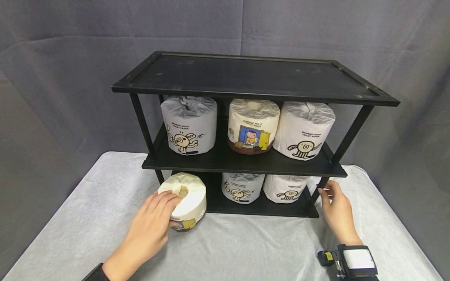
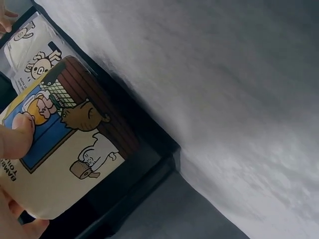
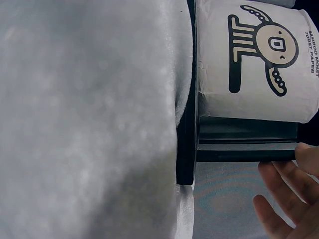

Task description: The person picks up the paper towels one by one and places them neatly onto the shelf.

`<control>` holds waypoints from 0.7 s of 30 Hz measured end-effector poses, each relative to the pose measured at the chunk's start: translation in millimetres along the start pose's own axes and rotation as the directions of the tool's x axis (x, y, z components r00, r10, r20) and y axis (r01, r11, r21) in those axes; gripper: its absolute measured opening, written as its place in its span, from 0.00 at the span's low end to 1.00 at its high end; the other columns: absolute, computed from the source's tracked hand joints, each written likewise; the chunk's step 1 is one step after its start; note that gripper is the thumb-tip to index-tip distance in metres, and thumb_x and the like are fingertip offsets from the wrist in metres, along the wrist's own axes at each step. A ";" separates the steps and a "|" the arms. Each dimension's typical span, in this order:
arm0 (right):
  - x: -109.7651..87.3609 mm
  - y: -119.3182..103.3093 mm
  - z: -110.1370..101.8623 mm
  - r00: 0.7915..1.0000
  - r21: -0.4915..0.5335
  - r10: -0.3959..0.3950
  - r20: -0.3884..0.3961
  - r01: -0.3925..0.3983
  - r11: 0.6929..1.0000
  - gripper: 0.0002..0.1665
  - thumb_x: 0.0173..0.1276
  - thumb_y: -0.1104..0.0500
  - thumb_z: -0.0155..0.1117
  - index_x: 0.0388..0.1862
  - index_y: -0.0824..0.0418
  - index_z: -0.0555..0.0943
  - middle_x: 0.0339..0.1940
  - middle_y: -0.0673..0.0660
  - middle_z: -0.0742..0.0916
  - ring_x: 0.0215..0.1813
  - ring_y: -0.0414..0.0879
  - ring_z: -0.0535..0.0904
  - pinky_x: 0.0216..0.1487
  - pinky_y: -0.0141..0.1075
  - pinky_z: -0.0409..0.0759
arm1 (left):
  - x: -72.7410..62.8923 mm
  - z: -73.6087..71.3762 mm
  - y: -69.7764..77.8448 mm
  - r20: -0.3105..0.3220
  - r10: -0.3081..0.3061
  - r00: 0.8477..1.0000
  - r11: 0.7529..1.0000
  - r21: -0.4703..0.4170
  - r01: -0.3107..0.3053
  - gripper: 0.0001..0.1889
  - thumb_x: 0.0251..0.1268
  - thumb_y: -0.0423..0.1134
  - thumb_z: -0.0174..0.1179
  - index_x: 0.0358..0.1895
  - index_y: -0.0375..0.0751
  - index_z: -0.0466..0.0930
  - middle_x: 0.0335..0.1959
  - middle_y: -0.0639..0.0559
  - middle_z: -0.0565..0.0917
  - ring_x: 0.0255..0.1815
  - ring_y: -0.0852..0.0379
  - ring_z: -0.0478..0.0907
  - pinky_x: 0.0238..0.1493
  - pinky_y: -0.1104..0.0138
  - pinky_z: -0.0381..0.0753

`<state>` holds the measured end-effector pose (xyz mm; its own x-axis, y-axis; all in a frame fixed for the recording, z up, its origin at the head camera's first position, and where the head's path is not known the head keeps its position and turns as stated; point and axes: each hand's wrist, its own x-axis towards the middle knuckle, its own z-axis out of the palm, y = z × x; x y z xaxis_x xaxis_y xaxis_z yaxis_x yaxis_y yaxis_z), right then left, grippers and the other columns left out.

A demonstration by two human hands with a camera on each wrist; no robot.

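My left hand (image 1: 152,218) holds a cream toilet paper roll (image 1: 194,198) at the left end of the black shelf rack's (image 1: 246,78) bottom level. Its fingers lie over the top of the roll, and the thumb presses the printed side. In the left wrist view this wrapped roll (image 2: 55,186) overlaps the bottom shelf, with a white roll (image 2: 30,50) beyond it. At the rack's lower right, my right hand (image 1: 338,210) pinches the front post (image 1: 319,190) between thumb and fingers. Inside that post (image 3: 234,156) stands a white roll (image 3: 214,59) with a cartoon figure.
On the middle shelf (image 1: 218,164) stand a white roll (image 1: 190,121), a cream roll (image 1: 246,117) and another white roll (image 1: 299,128). Two white rolls share the bottom shelf (image 1: 246,208). Pale cloth (image 1: 253,249) covers the table; a grey curtain (image 1: 197,23) hangs behind.
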<state>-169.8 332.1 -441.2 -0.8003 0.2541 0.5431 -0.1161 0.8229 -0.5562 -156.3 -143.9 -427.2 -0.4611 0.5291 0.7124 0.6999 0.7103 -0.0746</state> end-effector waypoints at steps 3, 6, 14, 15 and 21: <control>-0.1 0.8 0.2 1.000 0.000 -0.014 -0.007 0.014 1.000 0.13 0.72 0.71 0.59 0.53 0.70 0.73 0.44 0.73 0.85 0.43 0.68 0.82 0.44 0.58 0.78 | 2.4 3.6 0.9 0.021 -0.005 1.000 1.000 -0.018 0.005 0.27 0.54 0.43 0.56 0.57 0.31 0.73 0.53 0.39 0.78 0.59 0.40 0.73 0.64 0.47 0.66; -0.1 1.1 0.3 1.000 -0.004 -0.028 -0.009 0.028 1.000 0.13 0.72 0.70 0.58 0.54 0.70 0.73 0.44 0.72 0.85 0.43 0.67 0.83 0.43 0.57 0.77 | 3.7 6.0 2.4 0.048 -0.021 0.999 0.999 -0.034 0.023 0.30 0.49 0.40 0.63 0.58 0.32 0.72 0.53 0.39 0.78 0.60 0.40 0.72 0.65 0.47 0.66; 0.0 0.4 0.2 1.000 -0.012 -0.018 0.001 0.018 1.000 0.14 0.72 0.70 0.58 0.54 0.69 0.73 0.45 0.73 0.84 0.43 0.68 0.82 0.43 0.59 0.77 | 7.5 12.0 5.9 0.048 -0.041 0.998 0.997 -0.058 0.044 0.34 0.43 0.35 0.71 0.58 0.31 0.71 0.55 0.39 0.77 0.60 0.40 0.72 0.66 0.50 0.65; 0.0 0.3 0.1 1.000 -0.012 -0.016 0.001 0.016 1.000 0.13 0.72 0.70 0.58 0.54 0.69 0.73 0.45 0.73 0.84 0.43 0.68 0.82 0.43 0.59 0.77 | 8.2 12.4 6.0 0.045 -0.041 0.998 0.997 -0.057 0.044 0.34 0.43 0.35 0.71 0.59 0.30 0.71 0.55 0.38 0.77 0.60 0.40 0.72 0.66 0.49 0.65; -0.4 2.0 -0.4 1.000 -0.003 -0.012 -0.002 0.012 1.000 0.13 0.72 0.70 0.58 0.54 0.69 0.73 0.45 0.73 0.84 0.43 0.68 0.82 0.43 0.59 0.77 | 14.2 13.6 5.8 0.071 -0.052 0.996 0.998 -0.038 0.054 0.36 0.41 0.34 0.73 0.59 0.30 0.71 0.55 0.37 0.77 0.60 0.39 0.72 0.67 0.49 0.64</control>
<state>-169.5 333.9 -442.3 -0.7977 0.2452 0.5510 -0.1240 0.8274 -0.5478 -166.1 -125.9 -427.1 -0.5341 0.5233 0.6640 0.6938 0.7201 -0.0095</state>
